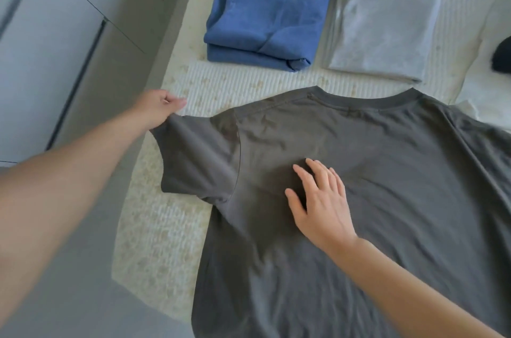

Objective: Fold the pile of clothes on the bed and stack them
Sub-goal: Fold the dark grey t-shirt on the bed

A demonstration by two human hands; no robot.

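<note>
Spreading the dark grey short-sleeved cotton T-shirt [359,172] flat across the cream ribbed bed cover [221,83] looks like the step in hand. Left hand [159,108] pinches the sleeve hem at centre left; right hand [320,199] presses flat-fingered on the chest. Next, I judge, that sleeve folds inward. Folded blue denim garment [265,14] and folded pale grey garment [387,14] lie side by side along the top.

— What's the dark grey T-shirt [373,172] made of?
— Soft matt cloth, smooth, with a ribbed collar.
— And the bed [221,83]?
— A cream cover, ribbed and rough-looking.
— The folded things?
— The blue trousers [265,11] look like matt denim-like cloth; the pale grey garment [387,14] is soft, slightly fuzzy cloth.
— The cupboard [55,33]?
— Smooth, matt grey panels.
</note>
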